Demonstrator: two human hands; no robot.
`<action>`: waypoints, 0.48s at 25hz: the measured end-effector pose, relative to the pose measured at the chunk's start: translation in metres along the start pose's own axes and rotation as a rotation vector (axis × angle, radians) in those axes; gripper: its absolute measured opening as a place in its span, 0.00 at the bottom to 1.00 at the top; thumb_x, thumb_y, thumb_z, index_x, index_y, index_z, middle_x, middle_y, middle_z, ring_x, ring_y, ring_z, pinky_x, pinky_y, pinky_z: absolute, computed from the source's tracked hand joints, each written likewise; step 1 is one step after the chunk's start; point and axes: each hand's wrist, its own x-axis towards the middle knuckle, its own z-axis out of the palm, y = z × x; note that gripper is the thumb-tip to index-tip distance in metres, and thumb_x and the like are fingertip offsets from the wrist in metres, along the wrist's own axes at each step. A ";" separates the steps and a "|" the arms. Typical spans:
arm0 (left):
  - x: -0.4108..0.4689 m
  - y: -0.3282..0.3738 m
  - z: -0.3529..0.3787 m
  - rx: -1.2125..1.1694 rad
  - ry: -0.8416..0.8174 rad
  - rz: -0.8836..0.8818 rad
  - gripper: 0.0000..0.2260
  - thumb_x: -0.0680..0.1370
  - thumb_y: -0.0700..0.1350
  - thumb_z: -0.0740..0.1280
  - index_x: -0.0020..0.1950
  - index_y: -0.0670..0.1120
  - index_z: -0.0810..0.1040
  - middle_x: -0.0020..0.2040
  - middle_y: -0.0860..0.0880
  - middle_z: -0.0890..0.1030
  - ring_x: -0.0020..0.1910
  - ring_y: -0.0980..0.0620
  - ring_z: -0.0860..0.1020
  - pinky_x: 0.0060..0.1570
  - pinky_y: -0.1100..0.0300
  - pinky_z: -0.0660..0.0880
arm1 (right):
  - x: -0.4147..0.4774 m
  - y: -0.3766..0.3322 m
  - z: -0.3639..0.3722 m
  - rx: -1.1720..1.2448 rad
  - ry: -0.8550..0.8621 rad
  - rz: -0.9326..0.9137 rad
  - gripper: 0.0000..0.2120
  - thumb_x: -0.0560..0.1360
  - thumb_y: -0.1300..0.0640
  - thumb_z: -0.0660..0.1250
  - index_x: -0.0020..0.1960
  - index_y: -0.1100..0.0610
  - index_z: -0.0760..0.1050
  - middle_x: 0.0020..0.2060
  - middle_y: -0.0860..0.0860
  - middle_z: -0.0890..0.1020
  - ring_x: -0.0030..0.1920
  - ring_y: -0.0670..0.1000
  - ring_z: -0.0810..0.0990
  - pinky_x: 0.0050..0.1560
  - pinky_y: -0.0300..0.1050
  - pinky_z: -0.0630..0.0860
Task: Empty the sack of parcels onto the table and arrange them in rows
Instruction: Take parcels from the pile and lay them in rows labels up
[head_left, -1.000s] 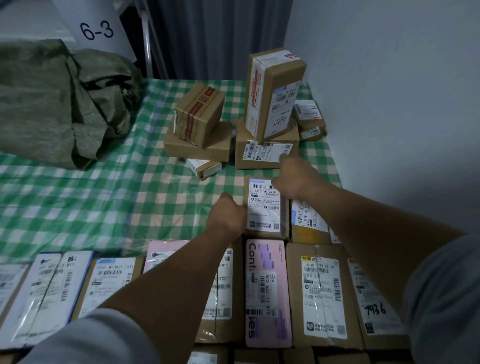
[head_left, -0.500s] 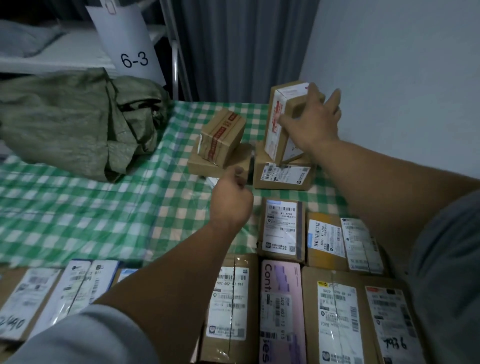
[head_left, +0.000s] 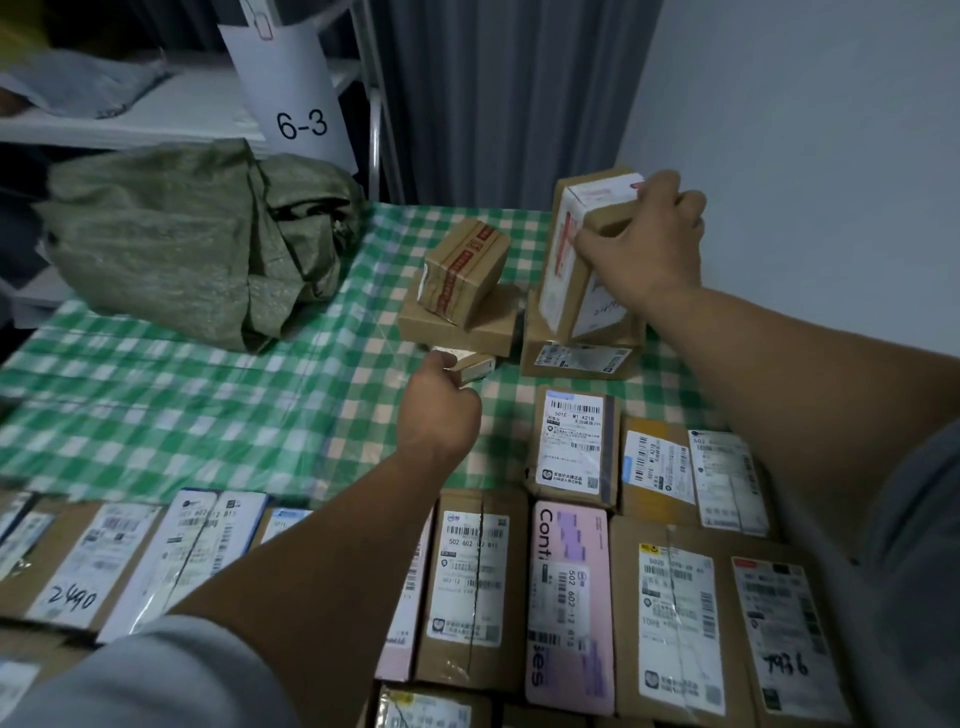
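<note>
Head view. A tall carton stands on end on a flat labelled carton, at the far right of the table, which is covered in a green checked cloth. The right hand grips the tall carton's top: its fingers curl over the upper edge and its thumb presses the near face.

Left of the tall carton, a red-taped carton lies tilted on another flat carton. Just nearer than these, a small box rests on the cloth. The left hand is closed on the near end of the small box, with curled fingers. The fingertips are hidden behind the back of the hand.

Nearer than the tall carton, parcels lie label-up in rows, edge to edge. Among them are a brown labelled parcel and a pink parcel. The rows run along the table's near edge, away to the left.

Well to the left of the tall carton, the green woven sack lies crumpled and slack at the table's far left.

Behind the sack, still left of the tall carton, a white shelf carries a sign reading "6-3". A grey curtain hangs behind the tall carton. A pale wall stands to the carton's right.
</note>
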 end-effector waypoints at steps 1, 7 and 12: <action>-0.004 0.002 -0.003 0.000 0.005 0.007 0.19 0.78 0.34 0.63 0.70 0.42 0.72 0.53 0.50 0.76 0.52 0.49 0.76 0.56 0.51 0.77 | -0.007 -0.005 -0.006 -0.002 -0.008 -0.021 0.36 0.71 0.40 0.75 0.69 0.54 0.64 0.66 0.57 0.66 0.68 0.59 0.68 0.62 0.51 0.74; -0.020 0.002 -0.030 0.007 0.034 -0.008 0.22 0.77 0.34 0.62 0.71 0.40 0.71 0.64 0.43 0.78 0.56 0.43 0.78 0.56 0.47 0.78 | -0.052 -0.039 -0.008 0.002 -0.175 -0.096 0.32 0.66 0.29 0.72 0.60 0.48 0.69 0.58 0.52 0.71 0.55 0.54 0.77 0.53 0.51 0.80; -0.036 -0.023 -0.087 -0.013 0.045 -0.057 0.24 0.76 0.35 0.65 0.72 0.39 0.69 0.56 0.45 0.78 0.50 0.46 0.78 0.48 0.54 0.75 | -0.095 -0.090 0.010 0.078 -0.305 -0.024 0.31 0.64 0.27 0.70 0.54 0.49 0.71 0.54 0.51 0.79 0.50 0.51 0.80 0.39 0.43 0.73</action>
